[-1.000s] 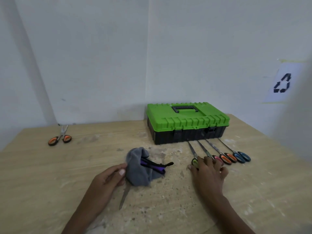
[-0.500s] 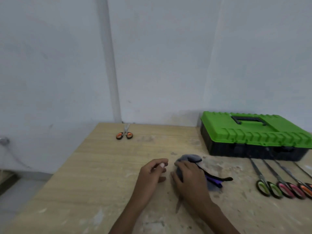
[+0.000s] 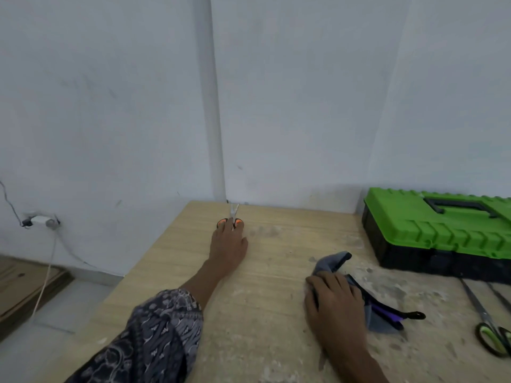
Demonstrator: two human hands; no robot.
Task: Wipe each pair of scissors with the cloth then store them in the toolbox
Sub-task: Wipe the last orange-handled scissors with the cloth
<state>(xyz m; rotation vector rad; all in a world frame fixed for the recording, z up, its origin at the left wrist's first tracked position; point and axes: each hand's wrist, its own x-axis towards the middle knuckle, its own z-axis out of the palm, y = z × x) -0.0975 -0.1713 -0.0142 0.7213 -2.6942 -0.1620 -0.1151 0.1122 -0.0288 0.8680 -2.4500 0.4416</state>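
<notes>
While half a second ago both my hands were together at the grey cloth (image 3: 331, 262), now my left hand (image 3: 228, 244) has stretched out to the far left corner of the table (image 3: 276, 272). Its fingers lie on the orange handles of the orange-handled scissors (image 3: 233, 215), whose blades point toward the wall; I cannot tell if the fingers have already closed on them. My right hand (image 3: 333, 298) stayed behind and rests flat, fingers spread, on the cloth and on the purple-handled scissors (image 3: 387, 312) half wrapped in it, near the front edge. It presses more than it grips.

I judge this means I am fetching the stray pair, to bring it to the others before wiping goes on. The green toolbox (image 3: 439, 230) stands at the far right edge with its lid closed, so nothing can be stored yet. In front of it lie more pairs, one being the green-handled scissors (image 3: 493, 337).

The table is pale wood, dusty and stained with white spots. It stands against a bare whitish wall (image 3: 304, 92) with a thin pipe (image 3: 211, 106); at the left a cable (image 3: 47, 272) hangs to the floor.
</notes>
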